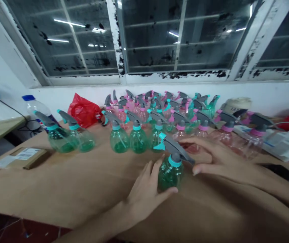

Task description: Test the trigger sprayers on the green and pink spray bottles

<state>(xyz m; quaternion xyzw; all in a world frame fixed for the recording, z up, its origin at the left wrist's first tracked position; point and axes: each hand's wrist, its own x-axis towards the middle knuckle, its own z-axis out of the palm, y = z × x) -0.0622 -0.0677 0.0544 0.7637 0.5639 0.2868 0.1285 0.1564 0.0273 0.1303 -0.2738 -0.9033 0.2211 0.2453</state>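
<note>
A green spray bottle (171, 173) with a turquoise collar and a grey trigger head stands near the middle of the table. My left hand (147, 189) is wrapped around its left side, thumb across the front. My right hand (217, 162) is just right of the trigger head, its fingers and thumb apart with nothing between them; whether a fingertip touches the head I cannot tell. Right behind stand more green spray bottles (138, 140) and pink spray bottles (227, 136) in a row, with several others packed toward the wall.
Two green spray bottles (83, 140) stand apart at left, near a blue-capped plastic bottle (33, 106) and a red plastic bag (83, 111). A flat cardboard box (33, 157) lies at the left edge. White power strips (281, 141) and a dark flat object (285, 173) are at right.
</note>
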